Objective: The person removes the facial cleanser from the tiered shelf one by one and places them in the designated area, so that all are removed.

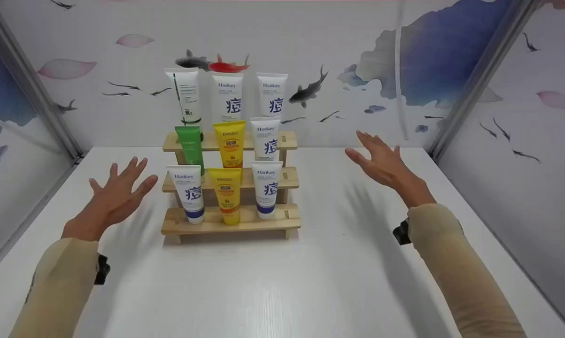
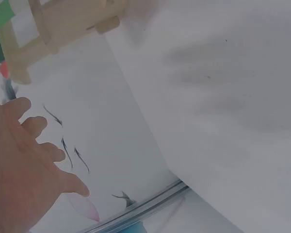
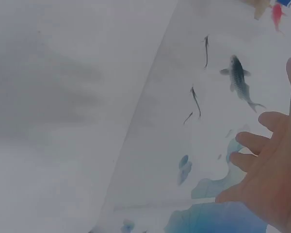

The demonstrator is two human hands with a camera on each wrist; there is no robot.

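**Nine tubes (image 1: pixel 230 143) on a rack (image 1: pixel 245 213)**

My left hand (image 1: pixel 115 197) hovers just left of the rack, fingers spread, holding nothing. My right hand (image 1: pixel 383 162), fingers loosely extended and empty, hovers farther to its right. The rack stands on the table (image 1: pixel 263 286), tubes in three rows.

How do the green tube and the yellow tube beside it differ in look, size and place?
The green tube carries pale lettering; the yellow tube has darker print with red-orange marks. The green tube looks narrower across its top edge than the yellow tube. The green tube stands leftmost in its row, the yellow tube in the middle. Both stand on the middle step, flat ends up.
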